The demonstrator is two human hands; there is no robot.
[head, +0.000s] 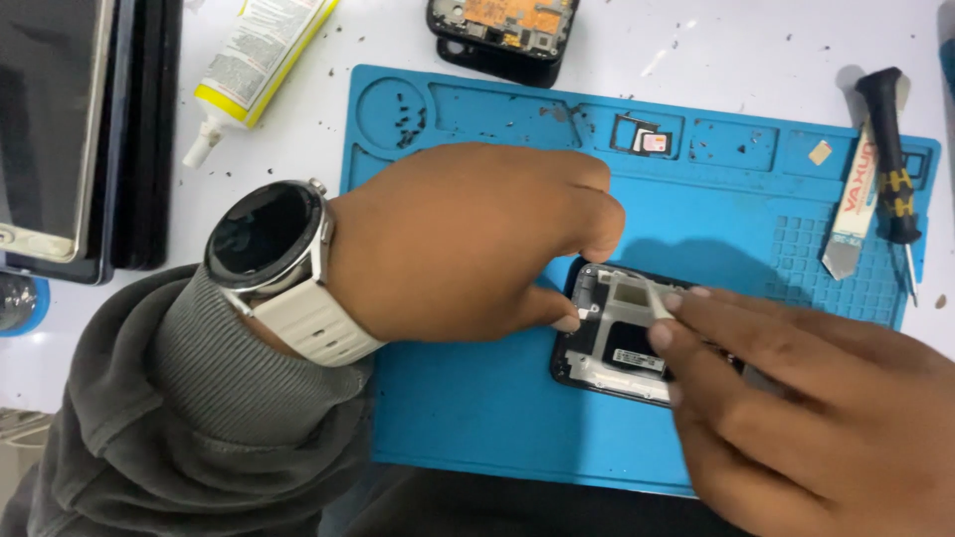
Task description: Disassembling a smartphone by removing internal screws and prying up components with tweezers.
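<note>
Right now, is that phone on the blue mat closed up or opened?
Opened. The phone lies on the blue mat with its back cover off: metal shielding and inner parts show, and both hands' fingers work on them.
</note>
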